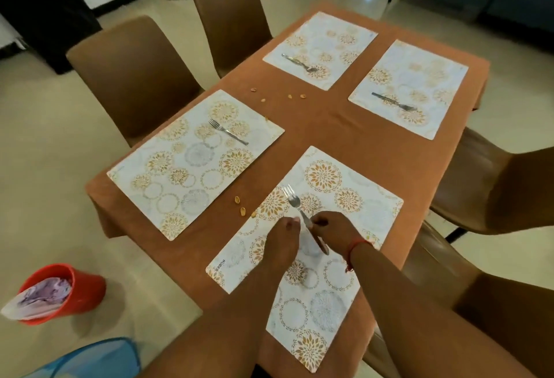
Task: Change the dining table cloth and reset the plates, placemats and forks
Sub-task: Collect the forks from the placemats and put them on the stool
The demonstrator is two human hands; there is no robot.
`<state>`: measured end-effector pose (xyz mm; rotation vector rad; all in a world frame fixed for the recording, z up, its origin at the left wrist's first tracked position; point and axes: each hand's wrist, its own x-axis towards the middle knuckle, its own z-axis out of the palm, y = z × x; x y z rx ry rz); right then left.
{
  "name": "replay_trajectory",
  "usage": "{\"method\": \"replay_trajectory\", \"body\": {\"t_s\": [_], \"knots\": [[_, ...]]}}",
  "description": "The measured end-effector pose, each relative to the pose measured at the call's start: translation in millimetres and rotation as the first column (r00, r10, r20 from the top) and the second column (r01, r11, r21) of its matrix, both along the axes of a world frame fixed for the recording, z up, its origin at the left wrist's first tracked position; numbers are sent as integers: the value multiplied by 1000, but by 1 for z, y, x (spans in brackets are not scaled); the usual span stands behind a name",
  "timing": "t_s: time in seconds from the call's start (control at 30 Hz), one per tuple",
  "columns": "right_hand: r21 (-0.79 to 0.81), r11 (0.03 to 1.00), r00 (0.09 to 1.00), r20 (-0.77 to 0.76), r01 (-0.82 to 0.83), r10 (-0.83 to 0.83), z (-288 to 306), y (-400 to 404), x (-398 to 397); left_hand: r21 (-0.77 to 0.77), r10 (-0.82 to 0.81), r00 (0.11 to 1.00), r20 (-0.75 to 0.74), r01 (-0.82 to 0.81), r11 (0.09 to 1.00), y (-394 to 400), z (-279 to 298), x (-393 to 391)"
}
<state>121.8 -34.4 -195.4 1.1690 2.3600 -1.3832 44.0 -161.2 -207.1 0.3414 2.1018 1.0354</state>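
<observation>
A brown table cloth (pixel 317 126) covers the dining table and carries four white floral placemats. Each placemat has one fork on it; no plates are in view. On the nearest placemat (pixel 344 198) lies a fork (pixel 292 198) with its tines pointing away from me. My right hand (pixel 332 228) grips this fork by its handle. My left hand (pixel 284 237) reaches in beside it, its fingertips together on the mat just left of the fork. The other forks lie on the left placemat (pixel 227 132), the far placemat (pixel 299 63) and the right placemat (pixel 394 102).
Small nut shells (pixel 241 205) lie scattered on the cloth near the left mat and at the table's middle (pixel 289 96). Brown chairs stand on the left (pixel 132 72) and right (pixel 494 186). A red bucket (pixel 84 290) holding cloth and a blue basket (pixel 99 356) sit on the floor at left.
</observation>
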Motion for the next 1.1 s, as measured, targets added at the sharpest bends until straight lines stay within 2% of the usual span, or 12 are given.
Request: {"method": "replay_trajectory", "body": {"t_s": [0.13,0.23,0.37,0.5,0.6,0.73,0.9,0.97,1.1], "knots": [[-99,993,989,-139,-65,51,16,-29,-14,115,155,964,218,-183,976,-19,27,-10],[-123,982,973,-199,-141,115,25,-62,-27,143,295,893,341,-359,922,-52,48,-22],[-59,981,966,-196,-184,170,36,-78,-64,156,392,807,442,-499,852,-72,66,-56],[39,991,977,-163,-129,134,38,-68,-116,166,475,740,476,-606,778,-80,69,-105],[88,993,990,-111,-78,88,29,-57,-163,149,491,751,442,-601,785,-85,58,-153],[153,988,999,-45,20,-14,1,-42,-243,108,456,751,477,-565,818,-89,27,-235],[394,918,997,78,-40,10,-17,-29,-338,71,454,736,503,-558,827,-105,4,-328],[472,876,982,189,-95,5,-27,-31,-371,29,457,735,500,-542,840,-117,-5,-366],[580,794,942,334,-182,-28,-37,-34,-393,16,421,755,503,-496,868,-129,-12,-401]]}}
